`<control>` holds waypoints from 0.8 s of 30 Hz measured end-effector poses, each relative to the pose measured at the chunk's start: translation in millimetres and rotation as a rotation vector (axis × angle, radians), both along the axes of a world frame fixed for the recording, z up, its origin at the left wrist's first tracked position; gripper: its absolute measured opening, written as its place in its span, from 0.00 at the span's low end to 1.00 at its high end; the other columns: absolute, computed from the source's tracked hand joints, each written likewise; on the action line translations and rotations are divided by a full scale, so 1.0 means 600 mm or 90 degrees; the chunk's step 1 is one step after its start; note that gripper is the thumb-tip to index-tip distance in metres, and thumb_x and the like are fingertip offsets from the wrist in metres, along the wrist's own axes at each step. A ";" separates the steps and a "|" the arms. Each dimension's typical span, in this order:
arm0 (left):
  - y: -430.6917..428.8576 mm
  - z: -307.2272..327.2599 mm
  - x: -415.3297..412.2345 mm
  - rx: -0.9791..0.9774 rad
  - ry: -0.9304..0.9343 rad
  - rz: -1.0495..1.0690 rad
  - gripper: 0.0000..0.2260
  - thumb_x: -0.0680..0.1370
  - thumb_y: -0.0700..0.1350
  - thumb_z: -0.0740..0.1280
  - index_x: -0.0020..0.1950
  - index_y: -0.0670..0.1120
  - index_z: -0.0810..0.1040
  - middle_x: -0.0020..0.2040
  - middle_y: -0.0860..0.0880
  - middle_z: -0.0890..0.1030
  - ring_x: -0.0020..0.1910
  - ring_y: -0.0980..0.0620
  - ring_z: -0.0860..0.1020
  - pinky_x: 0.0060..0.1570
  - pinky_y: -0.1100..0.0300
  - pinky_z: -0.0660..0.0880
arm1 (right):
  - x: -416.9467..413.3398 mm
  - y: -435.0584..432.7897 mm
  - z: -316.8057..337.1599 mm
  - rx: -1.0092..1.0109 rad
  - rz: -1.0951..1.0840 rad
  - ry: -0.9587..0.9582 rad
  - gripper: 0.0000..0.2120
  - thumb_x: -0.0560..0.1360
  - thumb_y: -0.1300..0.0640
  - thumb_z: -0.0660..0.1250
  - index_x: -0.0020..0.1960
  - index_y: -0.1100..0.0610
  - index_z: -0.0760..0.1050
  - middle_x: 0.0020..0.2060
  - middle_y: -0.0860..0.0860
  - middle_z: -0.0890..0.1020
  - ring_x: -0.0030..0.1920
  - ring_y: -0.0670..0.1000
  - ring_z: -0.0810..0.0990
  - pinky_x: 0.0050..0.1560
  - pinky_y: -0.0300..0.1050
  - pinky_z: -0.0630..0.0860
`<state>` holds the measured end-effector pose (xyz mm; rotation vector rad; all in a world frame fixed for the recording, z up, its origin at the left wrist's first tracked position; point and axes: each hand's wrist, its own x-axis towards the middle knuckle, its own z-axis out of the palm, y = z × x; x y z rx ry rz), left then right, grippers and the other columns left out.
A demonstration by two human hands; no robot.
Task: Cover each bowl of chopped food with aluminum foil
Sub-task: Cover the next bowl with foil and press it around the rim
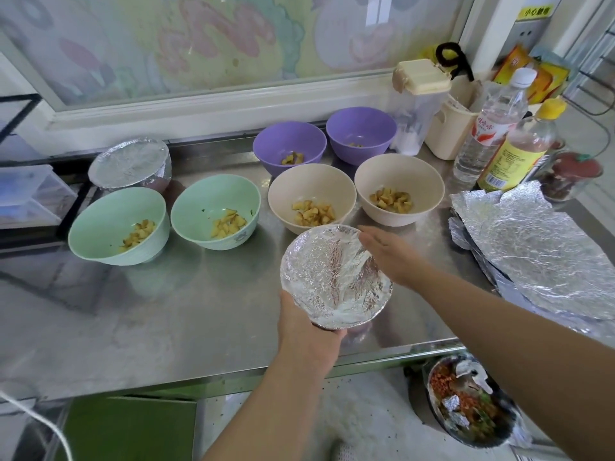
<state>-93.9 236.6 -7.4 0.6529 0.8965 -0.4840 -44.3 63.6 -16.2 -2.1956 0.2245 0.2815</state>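
Nearest to us, the left hand (pixel 307 331) supports the held bowl (pixel 336 277) from below at its near edge. Its fingers curl under the base, mostly hidden, and the thumb comes up at the rim. Foil spans the whole mouth of this bowl and is folded down around the rim. We cannot tell whether the base touches the steel counter (pixel 166 311). The right hand (pixel 389 257) lies against the bowl's right rim with fingers straight and together, gripping nothing.

To the right, the stack of foil sheets (pixel 532 254) lies flat on the counter.

Beyond the held bowl stands a row of four uncovered bowls, each with chopped food in the bottom:
- left green bowl (pixel 116 224)
- right green bowl (pixel 214 211)
- left beige bowl (pixel 311 201)
- right beige bowl (pixel 397 188)

Behind them, the left purple bowl (pixel 289 144) and the right purple bowl (pixel 361 131) are also uncovered. At the far left, by the window frame, the second covered bowl (pixel 131 164) sits wrapped.

We judge two of eight bowls done and six left. The held bowl looks finished and ready to set aside.
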 end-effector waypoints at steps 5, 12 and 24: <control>0.039 -0.022 0.016 0.036 -0.002 -0.036 0.26 0.83 0.60 0.57 0.74 0.45 0.70 0.71 0.43 0.74 0.69 0.40 0.73 0.51 0.43 0.73 | -0.027 0.015 -0.031 0.004 -0.076 0.010 0.17 0.86 0.52 0.54 0.49 0.58 0.77 0.41 0.49 0.79 0.44 0.52 0.76 0.47 0.49 0.71; 0.079 -0.057 0.035 -0.003 -0.089 -0.097 0.20 0.83 0.55 0.61 0.69 0.46 0.77 0.63 0.40 0.82 0.62 0.36 0.80 0.61 0.37 0.75 | -0.064 0.045 -0.041 0.090 -0.200 0.017 0.21 0.86 0.48 0.53 0.50 0.62 0.75 0.44 0.56 0.81 0.46 0.57 0.78 0.49 0.51 0.74; 0.055 -0.071 0.036 0.095 -0.053 -0.017 0.22 0.83 0.60 0.59 0.68 0.47 0.77 0.60 0.43 0.83 0.55 0.39 0.83 0.55 0.38 0.79 | -0.070 0.085 -0.051 0.471 -0.434 0.057 0.18 0.86 0.48 0.55 0.51 0.50 0.82 0.44 0.51 0.88 0.51 0.56 0.86 0.60 0.62 0.80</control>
